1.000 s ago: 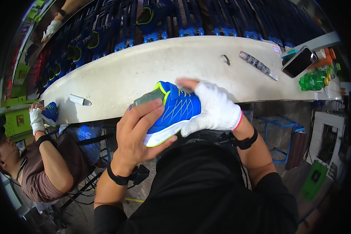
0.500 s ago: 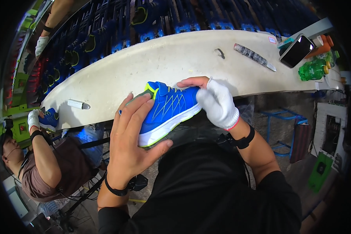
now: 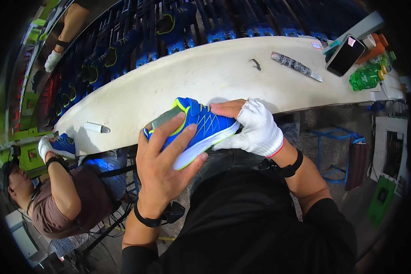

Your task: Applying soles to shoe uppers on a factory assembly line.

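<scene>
A blue sneaker (image 3: 208,124) with yellow-green trim and a white sole is held over the near edge of the pale table, its toe toward the right. My bare left hand (image 3: 165,157) grips it around the heel and ankle side, thumb beneath the sole. A grey-green piece, perhaps a shoe last, shows in the shoe's opening, partly under my fingers. My right hand (image 3: 255,128), in a white fingerless-style glove, closes on the toe end, with fingers on the upper and the thumb along the sole.
On the pale table (image 3: 169,75) lie a wrapped-handle knife (image 3: 294,66), a small dark scrap (image 3: 255,64) and a white tube-like item (image 3: 97,127). A phone (image 3: 345,55) and green bottle (image 3: 365,77) stand at right. Beyond runs a rack (image 3: 178,43) with shoes. A co-worker (image 3: 64,192) holds another sneaker (image 3: 64,145) at left.
My right hand has gone from loosely beside the toe, blurred, to gripping it with the thumb along the sole. My left hand has shifted slightly right with the shoe.
</scene>
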Demonstrator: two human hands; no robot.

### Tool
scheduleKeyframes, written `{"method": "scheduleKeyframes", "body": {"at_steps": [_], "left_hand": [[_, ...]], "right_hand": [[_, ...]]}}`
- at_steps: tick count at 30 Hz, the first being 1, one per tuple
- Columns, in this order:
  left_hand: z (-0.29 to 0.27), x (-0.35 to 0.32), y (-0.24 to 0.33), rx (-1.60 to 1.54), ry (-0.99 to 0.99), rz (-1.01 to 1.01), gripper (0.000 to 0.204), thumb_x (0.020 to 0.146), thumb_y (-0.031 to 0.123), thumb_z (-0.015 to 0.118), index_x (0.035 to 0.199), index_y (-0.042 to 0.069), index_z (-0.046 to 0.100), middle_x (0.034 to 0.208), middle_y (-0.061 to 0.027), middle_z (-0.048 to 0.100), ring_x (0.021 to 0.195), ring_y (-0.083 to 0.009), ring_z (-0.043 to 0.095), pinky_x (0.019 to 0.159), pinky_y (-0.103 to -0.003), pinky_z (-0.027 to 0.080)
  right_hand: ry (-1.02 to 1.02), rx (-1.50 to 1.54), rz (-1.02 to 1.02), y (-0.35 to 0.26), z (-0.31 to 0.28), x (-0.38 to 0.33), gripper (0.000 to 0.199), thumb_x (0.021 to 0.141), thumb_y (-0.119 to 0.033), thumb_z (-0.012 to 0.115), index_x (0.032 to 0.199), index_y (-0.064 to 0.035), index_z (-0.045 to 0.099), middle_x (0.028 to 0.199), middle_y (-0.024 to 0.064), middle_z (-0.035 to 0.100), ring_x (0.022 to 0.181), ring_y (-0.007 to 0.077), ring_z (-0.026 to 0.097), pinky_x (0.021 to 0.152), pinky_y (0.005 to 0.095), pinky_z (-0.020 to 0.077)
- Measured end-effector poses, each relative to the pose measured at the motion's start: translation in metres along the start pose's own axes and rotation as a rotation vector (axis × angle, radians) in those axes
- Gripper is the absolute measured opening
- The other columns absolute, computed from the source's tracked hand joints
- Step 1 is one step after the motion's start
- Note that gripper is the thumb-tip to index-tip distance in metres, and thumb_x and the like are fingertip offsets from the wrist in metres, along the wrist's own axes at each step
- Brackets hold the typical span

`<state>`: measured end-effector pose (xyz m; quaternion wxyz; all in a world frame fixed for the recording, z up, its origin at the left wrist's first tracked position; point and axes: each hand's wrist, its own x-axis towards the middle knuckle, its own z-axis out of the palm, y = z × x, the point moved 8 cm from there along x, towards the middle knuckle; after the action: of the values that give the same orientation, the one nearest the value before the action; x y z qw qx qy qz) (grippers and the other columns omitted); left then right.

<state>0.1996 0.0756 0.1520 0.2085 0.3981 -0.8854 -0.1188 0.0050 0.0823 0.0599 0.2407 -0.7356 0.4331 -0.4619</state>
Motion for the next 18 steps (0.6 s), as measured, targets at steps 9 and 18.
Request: {"method": "scheduleKeyframes", "body": {"at_steps": [9,18], "left_hand": [[-0.001,0.025,-0.008,-0.967,0.265,-0.186,0.096,0.08,0.036,0.1,0.155,-0.001,0.053,0.153,-0.0221,0.057,0.13,-0.0395,0.069,0.09,-0.044,0.069],[0.115,0.216,-0.186,-0.212,0.475,-0.327,0.075,0.093,0.03,0.086,0.151,-0.006,0.055,0.146,-0.0276,0.065,0.135,-0.0425,0.064,0.113,-0.049,0.053]], "right_hand": [[0.084,-0.142,-0.033,-0.029,-0.041,-0.004,0.092,0.074,-0.027,0.099,0.152,-0.0052,0.058,0.144,0.0214,0.069,0.129,0.0414,0.069,0.113,0.0474,0.0532],[0.266,-0.22,0.076,-0.06,-0.096,-0.049,0.124,0.067,-0.048,0.107,0.164,-0.0047,0.043,0.147,0.0248,0.061,0.129,0.0403,0.068,0.109,0.0476,0.0557]]}}
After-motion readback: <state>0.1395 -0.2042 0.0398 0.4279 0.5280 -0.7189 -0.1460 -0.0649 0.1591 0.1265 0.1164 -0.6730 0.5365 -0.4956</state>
